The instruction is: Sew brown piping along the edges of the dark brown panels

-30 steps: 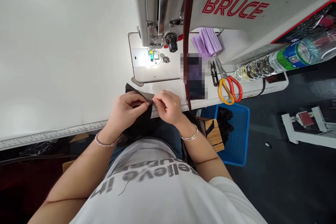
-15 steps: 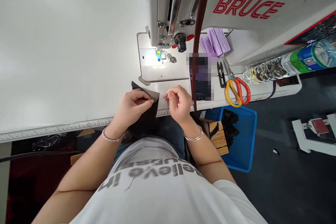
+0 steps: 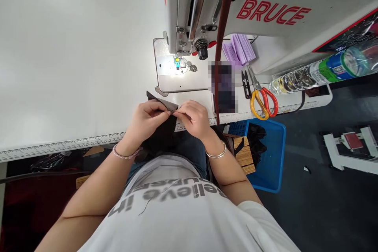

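A piece of black fabric [image 3: 166, 129] with a grey turned-over flap hangs at the table's front edge. My left hand [image 3: 149, 120] pinches it near the flap's corner, thumb against fingers. My right hand [image 3: 195, 117] meets the left there, with thumb and fingertips closed at the fabric's edge; what exactly lies between those fingertips is hard to see. Beyond both hands stands the sewing machine [image 3: 273, 11], its lit needle area and metal plate [image 3: 189, 80] just past the fabric.
Right of the machine plate lie a phone [image 3: 226, 94], black thread snips [image 3: 245, 84], scissors [image 3: 262, 102] and purple paper slips [image 3: 239, 49]. A plastic bottle [image 3: 315, 73] rests farther right. Below the table edge, a blue bin [image 3: 276, 153] holds black material. A brown strap [image 3: 223, 39] hangs in front.
My right hand has moved left to the fabric's edge and now touches beside my left hand. The left hand keeps its pinch. The view has shifted slightly.
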A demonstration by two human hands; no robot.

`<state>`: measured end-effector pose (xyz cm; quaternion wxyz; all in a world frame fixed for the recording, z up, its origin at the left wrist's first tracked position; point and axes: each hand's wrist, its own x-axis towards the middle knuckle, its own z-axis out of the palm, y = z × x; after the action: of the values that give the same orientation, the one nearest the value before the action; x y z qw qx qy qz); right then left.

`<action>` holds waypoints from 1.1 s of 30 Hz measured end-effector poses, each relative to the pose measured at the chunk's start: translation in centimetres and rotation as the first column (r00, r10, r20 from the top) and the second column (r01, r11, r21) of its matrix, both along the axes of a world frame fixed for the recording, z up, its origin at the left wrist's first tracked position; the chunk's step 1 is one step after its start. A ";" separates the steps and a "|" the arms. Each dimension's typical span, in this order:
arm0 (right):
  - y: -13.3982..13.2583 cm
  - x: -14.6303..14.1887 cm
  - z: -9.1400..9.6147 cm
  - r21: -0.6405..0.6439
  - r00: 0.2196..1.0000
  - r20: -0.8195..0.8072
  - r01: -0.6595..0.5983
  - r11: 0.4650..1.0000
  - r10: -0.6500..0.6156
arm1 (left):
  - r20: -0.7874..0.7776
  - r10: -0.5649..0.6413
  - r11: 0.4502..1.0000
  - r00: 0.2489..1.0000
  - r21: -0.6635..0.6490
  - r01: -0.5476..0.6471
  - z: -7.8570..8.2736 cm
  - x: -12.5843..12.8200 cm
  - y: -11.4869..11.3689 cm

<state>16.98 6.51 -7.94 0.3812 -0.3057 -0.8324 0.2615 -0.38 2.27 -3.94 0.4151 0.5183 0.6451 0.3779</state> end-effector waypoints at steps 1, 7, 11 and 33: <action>0.0 0.1 0.1 -0.017 1.000 -0.019 -0.009 1.000 0.009 | -0.012 -0.007 1.000 1.000 0.003 0.007 0.0 0.0 0.0; 0.0 0.7 0.9 -0.134 0.994 -0.087 -0.070 0.989 0.058 | -0.039 -0.095 0.995 0.995 0.028 0.096 0.0 0.3 -0.1; 0.0 1.0 0.8 -0.178 0.984 -0.166 -0.089 0.980 0.059 | -0.018 -0.128 0.991 0.992 0.032 0.128 0.0 0.6 -0.2; 0.8 1.2 0.9 -0.380 0.917 -0.348 0.052 0.923 -0.195 | -0.141 -0.122 0.945 0.983 0.287 0.158 0.2 1.7 1.8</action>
<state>18.19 7.28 -7.02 0.4879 -0.3674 -0.6584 0.4400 1.33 4.03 -3.75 0.3184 0.6412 0.5666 0.4079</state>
